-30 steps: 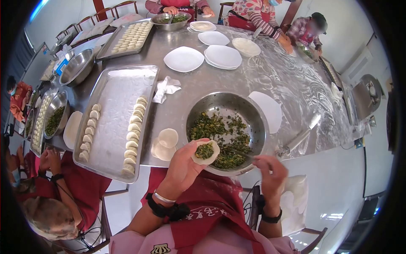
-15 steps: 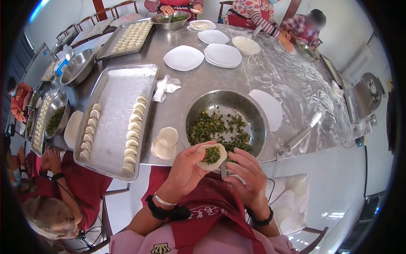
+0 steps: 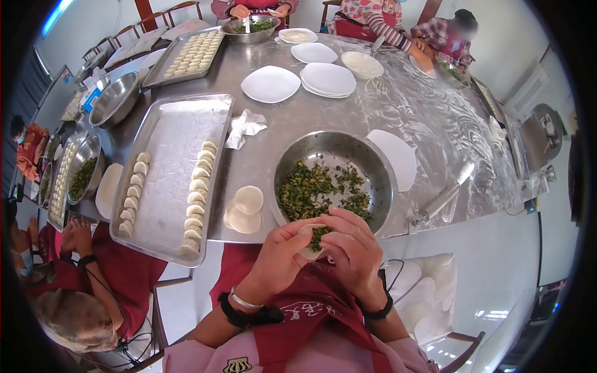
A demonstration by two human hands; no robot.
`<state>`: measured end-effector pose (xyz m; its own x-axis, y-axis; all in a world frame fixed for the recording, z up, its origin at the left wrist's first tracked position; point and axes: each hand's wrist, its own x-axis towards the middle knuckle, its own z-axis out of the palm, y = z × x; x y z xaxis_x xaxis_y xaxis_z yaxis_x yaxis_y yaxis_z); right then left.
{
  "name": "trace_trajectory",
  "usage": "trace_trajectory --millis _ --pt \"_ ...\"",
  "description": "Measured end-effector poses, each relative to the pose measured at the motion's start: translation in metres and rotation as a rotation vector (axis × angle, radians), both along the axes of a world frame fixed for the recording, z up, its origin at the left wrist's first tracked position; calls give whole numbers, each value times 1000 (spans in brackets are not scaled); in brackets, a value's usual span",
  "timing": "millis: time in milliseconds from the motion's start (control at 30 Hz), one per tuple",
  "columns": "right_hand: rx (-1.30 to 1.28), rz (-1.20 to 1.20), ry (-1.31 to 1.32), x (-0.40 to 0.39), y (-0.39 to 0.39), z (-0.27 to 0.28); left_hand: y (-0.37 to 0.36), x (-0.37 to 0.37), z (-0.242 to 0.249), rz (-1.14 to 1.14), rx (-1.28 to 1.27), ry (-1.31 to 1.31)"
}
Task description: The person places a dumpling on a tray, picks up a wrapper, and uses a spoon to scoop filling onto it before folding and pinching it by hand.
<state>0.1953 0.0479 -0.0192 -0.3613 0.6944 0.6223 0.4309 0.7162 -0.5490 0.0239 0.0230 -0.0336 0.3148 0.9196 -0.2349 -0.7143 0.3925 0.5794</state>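
A round dumpling wrapper (image 3: 309,253) with green chopped filling (image 3: 319,237) on it is held just in front of the table edge. My left hand (image 3: 278,256) cradles its left side, thumb along the rim. The fingers of my right hand (image 3: 357,253) curl over the right side and pinch the edge, covering part of the filling. Right beyond my hands stands a steel bowl (image 3: 384,186) of chopped greens and yellow bits (image 3: 308,189). Several flat wrappers (image 3: 248,200) lie overlapping on the table to the left of the bowl.
A metal tray (image 3: 163,205) at left carries two rows of folded dumplings (image 3: 198,193). White plates (image 3: 270,84) stand behind. A rolling pin (image 3: 441,198) lies right on the floury steel table (image 3: 435,124). Other people work at the far side; one sits at my left (image 3: 93,292).
My right hand has moved in onto the wrapper and its fingers now bend the edge inward. The metal utensil under that hand no longer shows. Across the table, a person's hands have shifted.
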Motion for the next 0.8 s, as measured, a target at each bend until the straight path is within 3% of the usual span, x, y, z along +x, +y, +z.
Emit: trace_trajectory --millis 367,567,767,800 --pt "-70 72 20 5 -4 3 2 -3 2 10 -31 -32" --pt "-75 -12 110 -4 0 4 -2 0 14 -19 23 153" --pt "-135 -56 148 -9 2 4 -2 0 23 -40 122 179" --pt "-144 -57 163 -10 3 4 -2 -1 24 -60 155 321"
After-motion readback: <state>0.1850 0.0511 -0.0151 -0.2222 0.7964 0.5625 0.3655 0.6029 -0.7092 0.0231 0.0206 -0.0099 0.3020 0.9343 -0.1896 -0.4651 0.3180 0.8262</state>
